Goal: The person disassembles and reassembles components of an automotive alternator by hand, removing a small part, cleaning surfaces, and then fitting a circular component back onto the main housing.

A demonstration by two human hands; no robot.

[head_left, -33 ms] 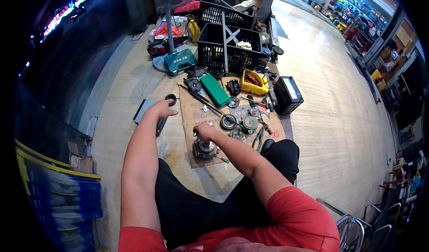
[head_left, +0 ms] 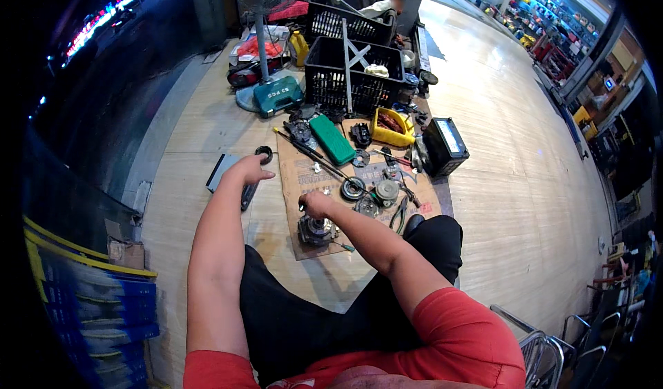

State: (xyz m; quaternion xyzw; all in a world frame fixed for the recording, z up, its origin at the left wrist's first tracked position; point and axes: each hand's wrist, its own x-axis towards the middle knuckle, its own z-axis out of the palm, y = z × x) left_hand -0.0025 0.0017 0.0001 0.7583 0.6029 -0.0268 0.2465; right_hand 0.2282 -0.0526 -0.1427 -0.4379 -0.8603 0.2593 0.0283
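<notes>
Where the brown cardboard sheet (head_left: 293, 182) comes nearest the person, the head view shows a silvery machine part (head_left: 317, 234) on it, with the right hand (head_left: 317, 204) over its top. That hand's fingers curl downward, and whether they pinch anything cannot be told. Just left of the cardboard, the left hand (head_left: 252, 169) is at a black ring (head_left: 263, 154) on the floor, its thumb spread away from the fingers; contact with the ring is hard to make out. Being metal, the machine part is probably heavy for its size, stiff and perhaps slick with grease, so its broad body, gripped low from both sides, seems the surest hold. The ring looks rigid and much lighter; its outer rim suits fingertips. Neither looks fragile. Pliers (head_left: 399, 214) lie toward the cardboard's right side.
</notes>
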